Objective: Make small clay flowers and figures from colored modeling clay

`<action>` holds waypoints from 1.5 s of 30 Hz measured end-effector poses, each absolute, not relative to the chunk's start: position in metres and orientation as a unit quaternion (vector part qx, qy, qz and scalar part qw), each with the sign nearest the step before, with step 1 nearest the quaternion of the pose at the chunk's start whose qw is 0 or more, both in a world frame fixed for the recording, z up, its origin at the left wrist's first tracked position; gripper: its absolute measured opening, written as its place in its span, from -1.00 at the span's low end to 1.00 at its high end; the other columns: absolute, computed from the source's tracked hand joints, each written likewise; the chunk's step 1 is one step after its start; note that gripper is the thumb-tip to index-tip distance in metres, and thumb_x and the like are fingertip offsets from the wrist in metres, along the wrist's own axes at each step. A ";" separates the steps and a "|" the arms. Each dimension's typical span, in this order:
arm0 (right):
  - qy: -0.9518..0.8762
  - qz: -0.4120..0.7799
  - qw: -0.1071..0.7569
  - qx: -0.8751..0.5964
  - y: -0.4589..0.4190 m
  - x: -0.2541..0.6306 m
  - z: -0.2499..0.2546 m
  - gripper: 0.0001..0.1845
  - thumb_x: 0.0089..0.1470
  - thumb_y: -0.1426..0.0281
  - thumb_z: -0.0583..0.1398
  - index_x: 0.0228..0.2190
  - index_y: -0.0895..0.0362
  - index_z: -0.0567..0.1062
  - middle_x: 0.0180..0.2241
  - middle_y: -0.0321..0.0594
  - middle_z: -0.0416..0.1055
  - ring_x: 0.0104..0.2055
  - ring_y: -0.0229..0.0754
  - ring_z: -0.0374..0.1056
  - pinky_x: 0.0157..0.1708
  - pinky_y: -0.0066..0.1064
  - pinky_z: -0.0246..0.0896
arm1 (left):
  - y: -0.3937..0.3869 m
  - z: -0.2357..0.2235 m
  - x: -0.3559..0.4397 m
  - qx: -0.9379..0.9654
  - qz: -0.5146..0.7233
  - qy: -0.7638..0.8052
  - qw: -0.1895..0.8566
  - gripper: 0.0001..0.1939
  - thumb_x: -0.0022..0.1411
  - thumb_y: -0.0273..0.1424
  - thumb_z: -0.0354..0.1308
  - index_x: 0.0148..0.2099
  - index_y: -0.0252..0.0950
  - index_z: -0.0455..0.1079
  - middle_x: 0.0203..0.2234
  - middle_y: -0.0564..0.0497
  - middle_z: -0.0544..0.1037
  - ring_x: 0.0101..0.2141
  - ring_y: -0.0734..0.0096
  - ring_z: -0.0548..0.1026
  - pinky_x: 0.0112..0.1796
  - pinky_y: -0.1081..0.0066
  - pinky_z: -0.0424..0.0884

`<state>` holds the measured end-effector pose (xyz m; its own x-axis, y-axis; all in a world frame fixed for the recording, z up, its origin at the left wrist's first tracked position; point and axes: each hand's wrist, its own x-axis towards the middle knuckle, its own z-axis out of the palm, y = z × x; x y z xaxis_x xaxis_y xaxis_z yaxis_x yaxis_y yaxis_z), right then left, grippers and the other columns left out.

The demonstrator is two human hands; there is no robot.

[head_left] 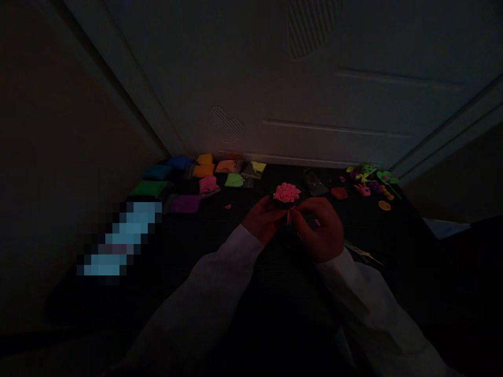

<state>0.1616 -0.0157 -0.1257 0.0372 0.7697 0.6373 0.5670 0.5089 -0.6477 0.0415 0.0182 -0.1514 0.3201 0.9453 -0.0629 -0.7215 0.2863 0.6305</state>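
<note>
A pink clay flower [287,193] with many small petals is held up over the dark table. My left hand [264,219] is closed around its underside, the fingers partly hidden below the bloom. Just beneath the flower, my right hand [320,228] pinches a small pink strip of clay [290,215] between thumb and forefinger. Whether that strip is joined to the flower cannot be made out in the dim light. A small pink bit [228,206] lies on the table left of my hands.
Packets of coloured clay, among them purple [186,203] and green [150,189], line the left and back of the table [220,262]. Scissors [363,252] lie beside my right wrist. Several small clay figures [369,180] stand back right. A blurred bright patch [126,235] is at left.
</note>
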 end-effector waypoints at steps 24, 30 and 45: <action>-0.688 0.086 0.526 -0.492 -0.015 0.161 -0.127 -0.98 -0.10 0.44 0.14 -0.52 0.10 0.39 -0.47 -0.26 0.32 -0.36 -0.24 0.25 -0.34 -0.33 0.17 | 0.017 -0.149 0.043 0.264 0.548 0.233 0.759 -0.67 -0.25 -0.61 0.24 -0.33 -0.28 0.39 -0.41 0.08 0.51 -0.34 0.47 0.45 -0.22 0.42 0.29; -0.682 0.082 0.527 -0.500 -0.016 0.160 -0.127 -0.98 -0.11 0.44 0.15 -0.53 0.11 0.38 -0.48 -0.26 0.32 -0.37 -0.25 0.25 -0.34 -0.34 0.17 | 0.018 -0.152 0.043 0.273 0.551 0.231 0.754 -0.65 -0.25 -0.62 0.23 -0.31 -0.29 0.38 -0.39 0.07 0.52 -0.33 0.47 0.45 -0.19 0.40 0.28; -0.682 0.075 0.522 -0.506 -0.014 0.160 -0.130 -0.98 -0.10 0.44 0.14 -0.52 0.11 0.37 -0.48 -0.27 0.31 -0.37 -0.25 0.24 -0.34 -0.35 0.16 | 0.020 -0.153 0.045 0.273 0.567 0.241 0.739 -0.68 -0.26 -0.65 0.23 -0.35 -0.32 0.38 -0.41 0.06 0.53 -0.33 0.48 0.45 -0.18 0.41 0.29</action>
<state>0.1603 -0.0139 -0.1303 0.0585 0.7691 0.6365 0.6125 0.4758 -0.6313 0.0448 0.0196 -0.1528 0.2406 0.9695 -0.0467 -0.7065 0.2079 0.6765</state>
